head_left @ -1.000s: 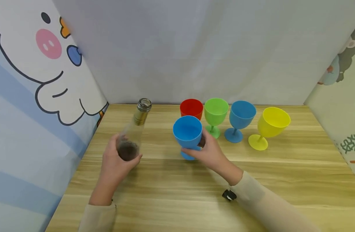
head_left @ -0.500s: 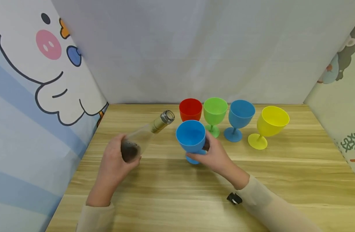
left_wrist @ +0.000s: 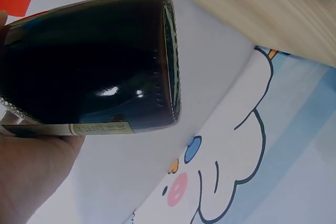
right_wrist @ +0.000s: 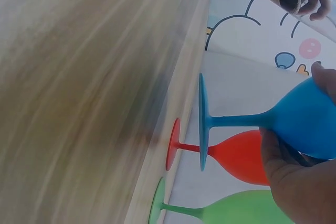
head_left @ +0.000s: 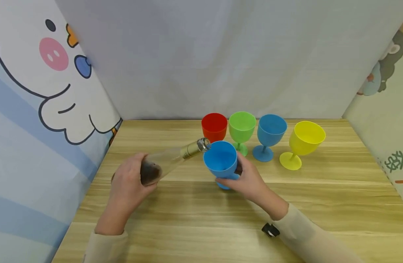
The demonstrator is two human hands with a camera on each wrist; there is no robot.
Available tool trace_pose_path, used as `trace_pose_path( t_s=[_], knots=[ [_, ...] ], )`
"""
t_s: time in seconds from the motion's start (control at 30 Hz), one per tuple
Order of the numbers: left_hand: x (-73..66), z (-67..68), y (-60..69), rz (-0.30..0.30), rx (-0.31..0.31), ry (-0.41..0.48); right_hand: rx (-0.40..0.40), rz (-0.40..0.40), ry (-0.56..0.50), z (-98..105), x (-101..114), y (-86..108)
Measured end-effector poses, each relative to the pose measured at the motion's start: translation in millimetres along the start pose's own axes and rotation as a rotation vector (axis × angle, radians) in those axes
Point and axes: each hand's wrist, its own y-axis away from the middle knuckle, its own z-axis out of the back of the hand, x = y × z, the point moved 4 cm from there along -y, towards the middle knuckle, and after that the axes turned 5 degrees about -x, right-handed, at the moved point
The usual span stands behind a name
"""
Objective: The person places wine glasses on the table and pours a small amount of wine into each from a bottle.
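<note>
My left hand (head_left: 127,184) grips a clear glass bottle (head_left: 168,159) around its body, tilted to the right. The bottle's mouth is over the left rim of a bright blue goblet (head_left: 217,168). In the left wrist view the bottle (left_wrist: 94,61) is dark inside, with bubbles near the hand. My right hand (head_left: 254,182) holds the blue goblet upright by its lower bowl. The goblet's foot, shown in the right wrist view on the goblet (right_wrist: 304,116), is off the table. Whether liquid runs from the mouth is too small to tell.
Behind the held goblet stand a red goblet (head_left: 214,126), a green goblet (head_left: 242,128), a second blue goblet (head_left: 271,131) and a yellow goblet (head_left: 305,138) in a row. All are on the wooden table (head_left: 188,233). A pale wall (head_left: 221,65) rises behind it.
My left hand has tipped the bottle from near upright to steeply slanted, its mouth moving right to the blue goblet. My right hand has moved the goblet slightly right and nearer.
</note>
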Motion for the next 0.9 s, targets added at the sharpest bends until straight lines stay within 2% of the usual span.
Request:
trace_pose_path(
  t_s=[0.33,0.63,0.9],
  knots=[
    [-2.6,1.4,-3.7,-0.099,-0.010,-0.066,-0.001,0.019,-0.002,4.1,-3.1,5.9],
    [-6.5,0.5,-6.1,-0.137,0.005,-0.102,-0.007,0.022,0.019,7.2,-4.0,9.3],
    [-8.6,1.6,-9.7,-0.181,-0.003,-0.137,0.004,0.026,-0.027,6.8,-7.2,12.6]
  ],
)
